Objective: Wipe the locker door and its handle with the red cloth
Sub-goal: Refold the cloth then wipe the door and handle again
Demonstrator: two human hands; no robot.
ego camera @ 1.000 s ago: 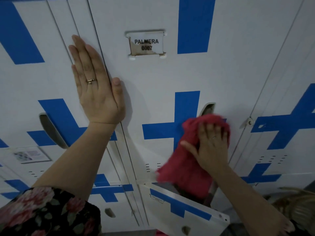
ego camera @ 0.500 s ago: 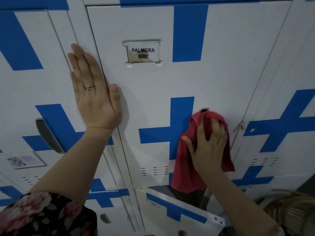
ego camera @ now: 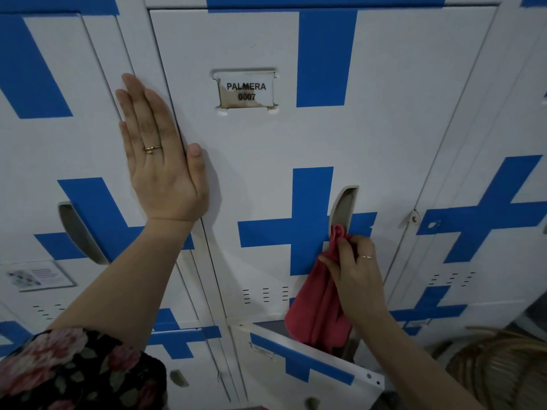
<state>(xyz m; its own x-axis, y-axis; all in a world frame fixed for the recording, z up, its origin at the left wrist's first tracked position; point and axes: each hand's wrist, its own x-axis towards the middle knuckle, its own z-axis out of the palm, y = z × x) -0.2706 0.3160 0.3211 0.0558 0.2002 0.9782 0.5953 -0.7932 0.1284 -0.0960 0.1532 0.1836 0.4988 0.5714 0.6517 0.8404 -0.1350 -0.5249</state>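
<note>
The white locker door (ego camera: 266, 149) with blue cross stripes carries a label reading PALMERA 0007. Its recessed handle (ego camera: 344, 204) is a narrow slot right of the blue cross. My right hand (ego camera: 356, 267) pinches the red cloth (ego camera: 318, 309) and pokes a bunched tip of it into the lower end of the handle slot; the remainder of the cloth hangs down below the hand. My left hand (ego camera: 161, 155) lies flat, fingers together, on the seam at the door's left edge.
Below, a lower locker door (ego camera: 299, 371) hangs open and tilts outward under the cloth. Neighbouring lockers stand shut on both sides, the left one with its own handle slot (ego camera: 80, 232). A woven basket (ego camera: 500, 371) sits at the bottom right.
My right hand dropped from covering the handle with a spread cloth and now pinches a bunched tip into the slot's lower end. The upper handle is uncovered. My left hand stayed put.
</note>
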